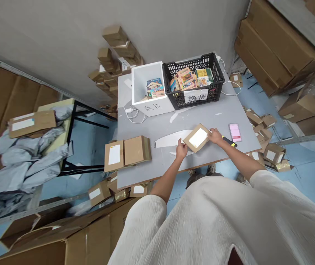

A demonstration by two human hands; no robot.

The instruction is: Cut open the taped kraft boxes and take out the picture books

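Note:
Between my two hands a small brown cardboard box (192, 142) with a white label is held tilted above the grey table. My left hand (181, 149) grips its left corner with bent fingers. At the opposite corner, my right hand (215, 136) is closed on its right side. A white sheet (168, 139) lies on the table, partly behind the box. Just right of my right hand rests a black and yellow tool (229, 141), partly covered by my wrist; its kind is unclear. A pink, blurred rectangular item (234, 132) lies farther right.
At the back of the table (157, 125) stand a white bin (148, 105) and a black crate (193, 96), both holding books. Two cardboard boxes (127, 152) sit at the left edge. Grey parcels (36, 162) pile up farther left. Stacked boxes (113, 59) lean near the wall.

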